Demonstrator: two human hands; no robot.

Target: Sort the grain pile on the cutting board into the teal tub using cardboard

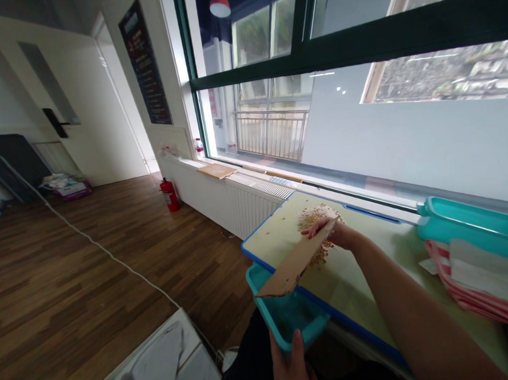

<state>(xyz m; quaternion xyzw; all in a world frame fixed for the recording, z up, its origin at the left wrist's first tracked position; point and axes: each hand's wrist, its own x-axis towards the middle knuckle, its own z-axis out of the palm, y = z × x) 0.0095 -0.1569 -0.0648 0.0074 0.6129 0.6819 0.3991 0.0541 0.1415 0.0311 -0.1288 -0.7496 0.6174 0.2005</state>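
My right hand (332,233) reaches across the table and grips the far end of a brown cardboard strip (296,263). The strip lies slanted over a scatter of small tan grains (313,218) on the pale yellow tabletop (349,276). Its near end hangs over the blue table edge. Below that edge my left hand (293,364) holds a teal plastic tray (287,314) by its near rim, thumb on top. The tray sits level under the strip's near end.
A second teal tray (471,225) and a red-striped cloth with white papers (483,285) lie at the table's right. A radiator (248,204) runs under the window. A red fire extinguisher (169,195) stands on the wooden floor. A white cable (94,243) crosses the floor.
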